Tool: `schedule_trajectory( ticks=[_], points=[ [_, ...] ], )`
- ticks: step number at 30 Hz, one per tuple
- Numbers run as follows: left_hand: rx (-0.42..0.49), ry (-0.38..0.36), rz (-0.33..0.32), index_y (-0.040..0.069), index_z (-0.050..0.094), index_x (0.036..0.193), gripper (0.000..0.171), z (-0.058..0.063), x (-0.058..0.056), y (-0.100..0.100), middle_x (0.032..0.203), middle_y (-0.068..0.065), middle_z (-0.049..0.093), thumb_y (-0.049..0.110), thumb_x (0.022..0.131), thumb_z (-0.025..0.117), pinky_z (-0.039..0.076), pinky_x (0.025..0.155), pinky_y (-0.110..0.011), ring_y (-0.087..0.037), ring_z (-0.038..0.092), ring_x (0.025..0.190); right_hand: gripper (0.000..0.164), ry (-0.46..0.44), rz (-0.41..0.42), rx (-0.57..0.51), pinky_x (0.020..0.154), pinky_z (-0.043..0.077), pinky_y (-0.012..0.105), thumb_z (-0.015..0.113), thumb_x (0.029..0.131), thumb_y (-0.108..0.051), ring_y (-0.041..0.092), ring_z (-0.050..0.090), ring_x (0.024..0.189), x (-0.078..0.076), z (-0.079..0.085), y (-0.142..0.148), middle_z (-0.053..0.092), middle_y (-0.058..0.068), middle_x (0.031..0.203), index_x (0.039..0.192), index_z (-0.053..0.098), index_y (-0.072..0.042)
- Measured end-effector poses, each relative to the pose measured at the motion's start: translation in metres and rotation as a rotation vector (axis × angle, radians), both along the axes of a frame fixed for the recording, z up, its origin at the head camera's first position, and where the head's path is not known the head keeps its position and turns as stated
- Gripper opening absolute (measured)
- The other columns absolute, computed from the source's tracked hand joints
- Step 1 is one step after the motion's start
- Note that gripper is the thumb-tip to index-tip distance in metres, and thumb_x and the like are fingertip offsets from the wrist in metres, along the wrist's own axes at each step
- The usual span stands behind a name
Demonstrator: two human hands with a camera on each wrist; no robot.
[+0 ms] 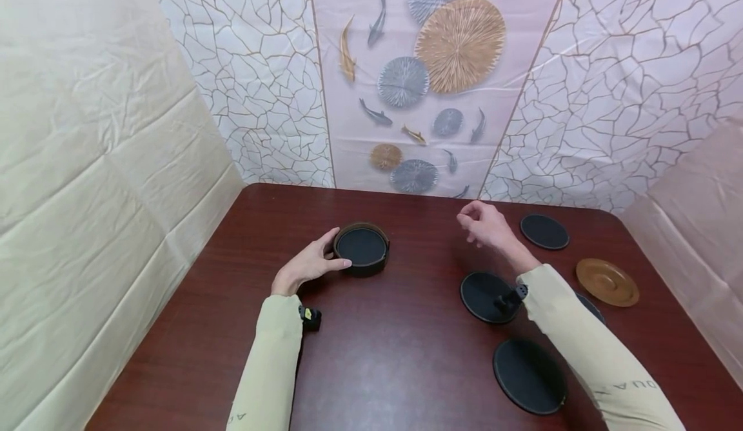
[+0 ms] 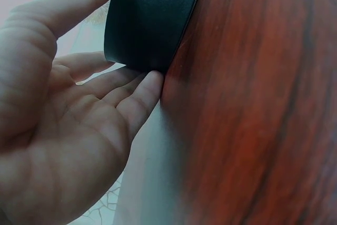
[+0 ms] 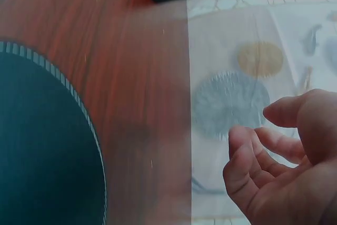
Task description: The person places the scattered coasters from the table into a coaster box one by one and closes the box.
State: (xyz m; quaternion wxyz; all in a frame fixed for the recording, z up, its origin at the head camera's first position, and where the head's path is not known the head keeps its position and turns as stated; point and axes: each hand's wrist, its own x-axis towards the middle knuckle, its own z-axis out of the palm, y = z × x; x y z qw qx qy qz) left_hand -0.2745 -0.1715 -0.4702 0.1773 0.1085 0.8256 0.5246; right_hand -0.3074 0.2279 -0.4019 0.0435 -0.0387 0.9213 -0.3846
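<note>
On the far left part of the table, my left hand holds the side of a round coaster holder, black outside with a brown rim. Its thumb lies along the front and the fingertips reach the left side; in the left wrist view the fingers touch the dark wall low down, near the tabletop. Inside the holder lies a black coaster. My right hand hovers over the far right part of the table, its fingers loosely bent around nothing. Beneath the right wrist lies another black coaster.
More black coasters lie flat on the right: one at the back, one nearer the front, and one partly hidden by the right sleeve. A brown round plate lies near the right edge. Patterned cloth hangs behind the table.
</note>
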Motion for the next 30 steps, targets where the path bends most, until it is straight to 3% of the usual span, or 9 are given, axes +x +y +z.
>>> schedule_trajectory(
  ticks=[5,8,16,24,30],
  points=[
    [0.03,-0.018,0.033,0.022,0.015,0.159,0.101,0.001,0.002,0.002,0.163,-0.001,0.024,0.032,0.083,0.08,0.036,0.114,-0.046,-0.025,0.028,0.149,0.044,0.007,0.012,0.038,0.055,0.054,0.034,0.059,0.098,-0.036,0.029,0.067,0.07,0.001,0.001,0.025,0.062,0.025,0.106,0.125,0.053,-0.002],
    [0.034,-0.01,0.006,0.022,0.014,0.159,0.101,0.001,0.0,0.006,0.163,-0.002,0.023,0.036,0.083,0.079,0.034,0.115,-0.047,-0.027,0.027,0.15,0.051,0.002,-0.01,0.073,0.056,0.055,0.035,0.06,0.096,-0.04,0.025,0.066,0.07,0.004,0.002,0.042,0.062,0.024,0.107,0.13,0.051,-0.002],
    [0.025,-0.002,0.022,0.021,0.015,0.159,0.1,0.001,-0.001,0.002,0.162,-0.001,0.025,0.034,0.083,0.079,0.038,0.113,-0.046,-0.027,0.033,0.147,0.061,-0.037,-0.037,0.148,0.063,0.057,0.036,0.058,0.097,-0.043,0.032,0.065,0.086,-0.002,-0.001,0.071,0.057,0.028,0.116,0.137,0.043,0.0],
    [-0.001,0.001,0.006,0.022,0.013,0.159,0.101,0.001,0.001,0.0,0.163,-0.002,0.022,0.037,0.084,0.078,0.04,0.111,-0.046,-0.027,0.033,0.147,0.058,-0.011,-0.061,0.229,0.066,0.057,0.038,0.056,0.098,-0.04,0.034,0.068,0.082,-0.002,-0.009,0.098,0.055,0.032,0.12,0.135,0.043,0.003],
    [0.021,0.01,-0.009,0.02,0.012,0.16,0.101,0.0,0.002,0.002,0.164,-0.005,0.022,0.036,0.084,0.078,0.041,0.111,-0.046,-0.029,0.033,0.147,0.068,0.031,-0.092,0.331,0.076,0.05,0.049,0.053,0.096,-0.052,0.04,0.058,0.096,0.001,-0.019,0.121,0.056,0.031,0.116,0.129,0.046,0.007]
  ],
)
